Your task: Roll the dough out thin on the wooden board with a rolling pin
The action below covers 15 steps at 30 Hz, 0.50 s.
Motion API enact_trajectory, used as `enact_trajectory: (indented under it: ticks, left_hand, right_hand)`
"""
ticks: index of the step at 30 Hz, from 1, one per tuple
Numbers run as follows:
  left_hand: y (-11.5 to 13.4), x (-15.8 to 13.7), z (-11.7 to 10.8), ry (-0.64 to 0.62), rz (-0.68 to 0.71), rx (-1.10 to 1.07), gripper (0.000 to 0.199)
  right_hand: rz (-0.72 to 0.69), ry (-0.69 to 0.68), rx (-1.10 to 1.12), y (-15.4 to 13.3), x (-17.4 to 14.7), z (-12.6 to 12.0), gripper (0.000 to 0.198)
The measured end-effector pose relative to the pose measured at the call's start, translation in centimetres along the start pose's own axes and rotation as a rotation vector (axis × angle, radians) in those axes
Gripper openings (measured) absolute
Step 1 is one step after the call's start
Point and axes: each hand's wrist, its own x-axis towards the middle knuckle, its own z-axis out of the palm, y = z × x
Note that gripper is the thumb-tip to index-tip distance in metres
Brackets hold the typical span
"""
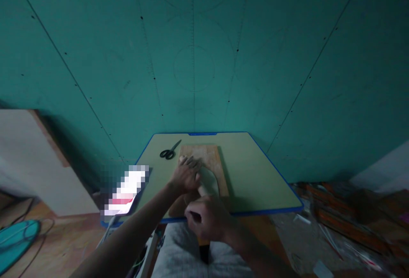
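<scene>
A wooden cutting board (209, 152) lies on the small table. My left hand (187, 176) rests on it, fingers bent and close together over a pale piece that is mostly hidden; what it is I cannot make out. My right hand (207, 216) is closed at the board's near end around the handle of a knife, which the fingers cover. Its broad grey blade (210, 180) lies over the board, just right of my left thumb. Scissors (170, 152) with black handles lie beside the board's far left corner.
The pale table (255, 176) has a blue rim and stands against a green wall (198, 69). A phone (128, 190) with a bright screen is at the table's left edge. White panels lean at left, and scattered planks (338, 210) lie on the floor at right.
</scene>
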Motion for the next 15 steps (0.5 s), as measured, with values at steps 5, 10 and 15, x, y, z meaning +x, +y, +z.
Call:
enact_trajectory:
  ticks: [5, 10, 15]
  left_hand:
    - [0.6, 2.4, 0.8, -0.027, -0.048, -0.033, 0.052]
    - [1.7, 4.4, 1.2, -0.039, -0.076, -0.064, 0.05]
    - [3.2, 6.7, 0.9, -0.062, -0.157, -0.071, 0.05]
  right_hand:
    - [0.133, -0.03, -0.123, 0.9, 0.1, -1.6, 0.023]
    - [0.216, -0.032, -0.262, 2.2, 0.1, -1.8, 0.026]
    - [0.291, 0.009, -0.261, 4.7, -0.5, -2.5, 0.029]
